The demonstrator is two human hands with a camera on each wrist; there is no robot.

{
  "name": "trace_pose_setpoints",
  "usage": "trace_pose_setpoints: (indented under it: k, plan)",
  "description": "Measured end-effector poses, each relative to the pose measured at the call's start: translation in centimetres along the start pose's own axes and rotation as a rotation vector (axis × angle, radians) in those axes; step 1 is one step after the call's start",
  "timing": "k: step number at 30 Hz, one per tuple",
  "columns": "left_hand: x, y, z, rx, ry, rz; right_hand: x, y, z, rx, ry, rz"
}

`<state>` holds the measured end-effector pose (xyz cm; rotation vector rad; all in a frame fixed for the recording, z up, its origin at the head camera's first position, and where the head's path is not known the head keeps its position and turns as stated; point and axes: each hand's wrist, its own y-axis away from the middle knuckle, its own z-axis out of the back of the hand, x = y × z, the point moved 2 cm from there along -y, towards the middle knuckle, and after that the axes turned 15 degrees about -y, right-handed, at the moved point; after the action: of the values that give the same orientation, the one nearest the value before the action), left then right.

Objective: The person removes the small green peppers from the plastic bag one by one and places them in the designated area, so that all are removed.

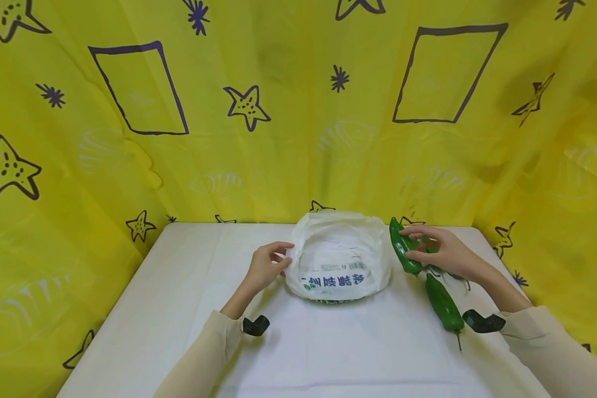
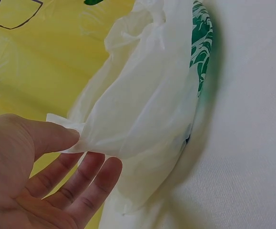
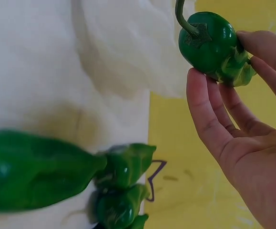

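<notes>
A white plastic bag with blue printed characters lies on the table, its mouth spread wide. My left hand pinches the bag's left rim between thumb and fingers, plain in the left wrist view, where the bag shows a green print underneath. To the right of the bag, my right hand holds a green pepper just off the bag's edge. In the right wrist view that pepper sits between thumb and fingertips, stem outward.
Another green pepper lies on the white table below the right hand. More peppers lie beyond it, partly hidden by the right hand in the head view. A yellow patterned curtain encloses the table at the back and sides.
</notes>
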<state>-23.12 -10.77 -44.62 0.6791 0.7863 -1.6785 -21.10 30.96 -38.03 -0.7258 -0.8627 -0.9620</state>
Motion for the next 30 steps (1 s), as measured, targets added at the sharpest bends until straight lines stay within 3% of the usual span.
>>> trace_pose_setpoints:
  k: [14,30]
  plan:
    - [0.3,0.0,-0.3,-0.002,-0.003,0.007,-2.9,5.3,2.7,-0.035,-0.014,-0.042]
    - [0.4,0.0,-0.3,-0.002,-0.002,0.008,-5.3,10.4,3.4,-0.007,-0.114,-0.124]
